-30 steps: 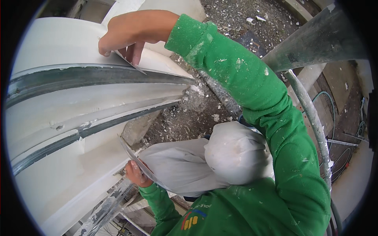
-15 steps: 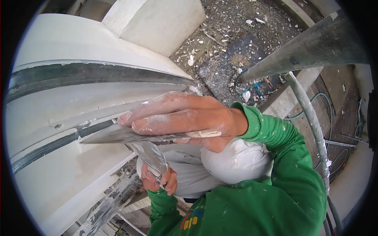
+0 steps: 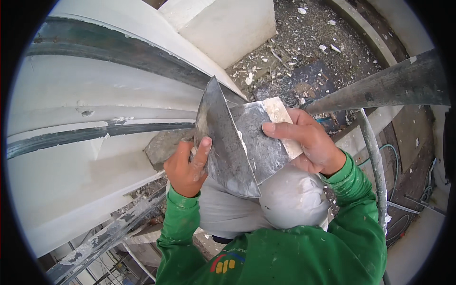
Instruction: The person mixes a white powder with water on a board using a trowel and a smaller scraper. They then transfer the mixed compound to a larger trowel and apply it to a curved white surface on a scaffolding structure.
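My left hand (image 3: pixel 186 169) grips a broad metal plastering blade (image 3: pixel 219 137), held upright with its point up. My right hand (image 3: pixel 311 142) holds a second flat blade (image 3: pixel 264 135) with a pale edge, smeared with grey-white plaster. The two blades meet at an angle in front of my chest, edge against face. Both sleeves are green and spattered with plaster. Below the blades is my knee in white, plaster-caked cloth (image 3: pixel 292 197).
A large white curved moulding with dark grooves (image 3: pixel 71 95) fills the left. A white block (image 3: pixel 228 28) sits above it. A grey scaffold tube (image 3: pixel 380 88) crosses on the right, with a thinner pipe (image 3: pixel 375 161) below. Rubble-strewn ground (image 3: pixel 294 52) lies far beneath.
My right hand came off the top of the moulding and down to my left hand. The two blades, apart a second ago, are now pressed together and raised in front of me.
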`<action>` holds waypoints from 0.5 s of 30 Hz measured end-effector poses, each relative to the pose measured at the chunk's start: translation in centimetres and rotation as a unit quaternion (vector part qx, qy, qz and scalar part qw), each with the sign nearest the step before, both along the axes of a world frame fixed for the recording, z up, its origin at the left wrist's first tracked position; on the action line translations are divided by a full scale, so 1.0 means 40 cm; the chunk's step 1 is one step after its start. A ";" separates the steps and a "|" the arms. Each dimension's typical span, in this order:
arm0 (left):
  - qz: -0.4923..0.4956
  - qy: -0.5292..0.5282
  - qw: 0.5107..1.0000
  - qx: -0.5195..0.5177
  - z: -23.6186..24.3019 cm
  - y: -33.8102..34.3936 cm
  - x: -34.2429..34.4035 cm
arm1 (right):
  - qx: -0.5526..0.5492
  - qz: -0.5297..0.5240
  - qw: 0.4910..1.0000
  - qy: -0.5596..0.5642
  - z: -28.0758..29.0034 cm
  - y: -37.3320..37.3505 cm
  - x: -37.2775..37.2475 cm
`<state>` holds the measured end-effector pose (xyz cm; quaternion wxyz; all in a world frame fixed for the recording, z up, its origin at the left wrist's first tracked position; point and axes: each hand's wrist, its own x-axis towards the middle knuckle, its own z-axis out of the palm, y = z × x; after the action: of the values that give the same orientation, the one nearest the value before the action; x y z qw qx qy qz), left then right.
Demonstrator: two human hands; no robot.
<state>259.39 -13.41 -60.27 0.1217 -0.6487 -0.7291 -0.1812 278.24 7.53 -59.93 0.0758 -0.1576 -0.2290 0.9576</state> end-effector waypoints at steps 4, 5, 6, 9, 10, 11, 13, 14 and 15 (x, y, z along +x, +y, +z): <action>0.017 0.049 0.999 0.004 -0.006 -0.063 -0.036 | 0.071 -0.013 0.997 -0.011 -0.006 0.051 0.043; 0.042 0.048 0.998 -0.001 -0.003 -0.087 -0.040 | 0.125 -0.071 0.990 0.012 -0.042 0.066 0.031; 0.057 0.038 0.998 0.004 -0.004 -0.108 -0.039 | 0.171 -0.080 0.982 0.016 -0.089 0.110 0.010; 0.100 -0.006 0.993 0.059 -0.016 -0.157 -0.019 | 0.416 -0.020 0.888 -0.195 -0.265 0.190 -0.134; 0.124 0.027 0.991 0.051 -0.025 -0.166 -0.016 | 0.412 0.006 0.891 -0.190 -0.317 0.202 -0.189; 0.144 0.047 0.987 0.050 -0.035 -0.173 -0.015 | 0.406 0.041 0.885 -0.223 -0.360 0.211 -0.240; 0.167 0.064 0.982 0.056 -0.052 -0.184 -0.022 | 0.416 0.057 0.889 -0.185 -0.420 0.218 -0.323; 0.174 0.060 0.981 0.059 -0.055 -0.194 -0.025 | 0.440 0.060 0.882 -0.161 -0.435 0.230 -0.350; 0.180 0.056 0.980 0.062 -0.058 -0.205 -0.029 | 0.456 0.069 0.872 -0.166 -0.443 0.244 -0.371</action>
<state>258.22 -21.61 -62.61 0.2335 -0.5075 -0.8129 -0.1646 263.40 17.29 -77.64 0.0344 -0.2458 -0.6600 0.7091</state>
